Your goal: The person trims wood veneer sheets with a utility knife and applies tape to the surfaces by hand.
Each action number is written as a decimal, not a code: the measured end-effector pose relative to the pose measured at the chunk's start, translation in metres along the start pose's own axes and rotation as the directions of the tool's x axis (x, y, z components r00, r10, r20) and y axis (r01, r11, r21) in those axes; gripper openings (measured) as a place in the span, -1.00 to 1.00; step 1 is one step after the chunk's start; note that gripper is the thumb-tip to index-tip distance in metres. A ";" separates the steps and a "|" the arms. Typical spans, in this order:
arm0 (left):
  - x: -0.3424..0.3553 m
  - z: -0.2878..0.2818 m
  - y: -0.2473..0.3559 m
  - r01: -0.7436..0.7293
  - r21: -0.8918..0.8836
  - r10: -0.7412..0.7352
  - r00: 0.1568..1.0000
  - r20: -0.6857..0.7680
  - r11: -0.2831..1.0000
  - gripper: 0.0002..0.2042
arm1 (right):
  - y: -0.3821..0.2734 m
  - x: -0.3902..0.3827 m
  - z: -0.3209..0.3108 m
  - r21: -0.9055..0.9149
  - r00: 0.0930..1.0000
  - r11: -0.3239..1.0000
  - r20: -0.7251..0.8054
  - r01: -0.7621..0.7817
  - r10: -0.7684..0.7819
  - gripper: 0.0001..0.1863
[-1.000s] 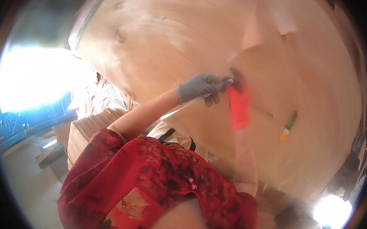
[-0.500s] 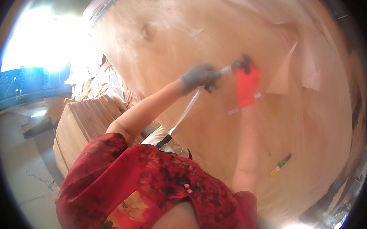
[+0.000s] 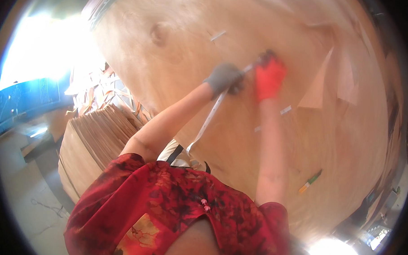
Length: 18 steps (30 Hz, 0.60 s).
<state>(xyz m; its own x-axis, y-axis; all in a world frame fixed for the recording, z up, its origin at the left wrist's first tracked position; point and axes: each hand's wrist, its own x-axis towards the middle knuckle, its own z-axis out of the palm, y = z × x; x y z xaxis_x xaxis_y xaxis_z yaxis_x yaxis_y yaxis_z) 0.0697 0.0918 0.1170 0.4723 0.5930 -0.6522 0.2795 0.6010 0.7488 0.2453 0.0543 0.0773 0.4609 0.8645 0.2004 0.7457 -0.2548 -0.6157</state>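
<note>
A narrow white tape [image 3: 207, 119] with small dark marks along it runs from near my waist up to my hands. My left hand [image 3: 224, 78], in a grey glove, is closed on it. A short stretch of the tape spans the gap to my right hand [image 3: 269, 79], whose red glove has dark fingertips. The right fingers are pinched round the tape's end, slightly blurred. Both hands are over a large sheet of light brown wood veneer [image 3: 188, 55]. Short white tape pieces [image 3: 286, 110] lie on the sheet near my right wrist and farther off.
A slim green and yellow tool [image 3: 310, 181] lies on the veneer to the right. Torn, raised veneer flaps [image 3: 315, 91] show beyond my right hand. To the left stands a stack of thin sheets [image 3: 84, 150], with loose scraps [image 3: 106, 90] behind and a blue panel [image 3: 32, 101].
Both hands have shifted slightly away from me, still on the tape. The tape's lower end has slackened and bends near my waist. The view has moved a little.
</note>
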 end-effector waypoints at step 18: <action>-0.007 -0.069 0.029 -0.108 0.540 0.126 0.992 0.005 0.835 -0.77 | 0.007 -0.038 -0.010 -0.261 0.934 0.919 0.280 0.294 -0.220 -0.51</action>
<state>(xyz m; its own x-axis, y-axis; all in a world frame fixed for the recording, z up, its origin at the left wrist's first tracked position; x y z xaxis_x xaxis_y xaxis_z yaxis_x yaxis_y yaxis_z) 0.0166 0.1420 0.1346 0.5075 0.6612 -0.5525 0.6336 0.1481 0.7593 0.2374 0.0154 0.0729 0.1321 0.9852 0.1089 0.9468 -0.0929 -0.3081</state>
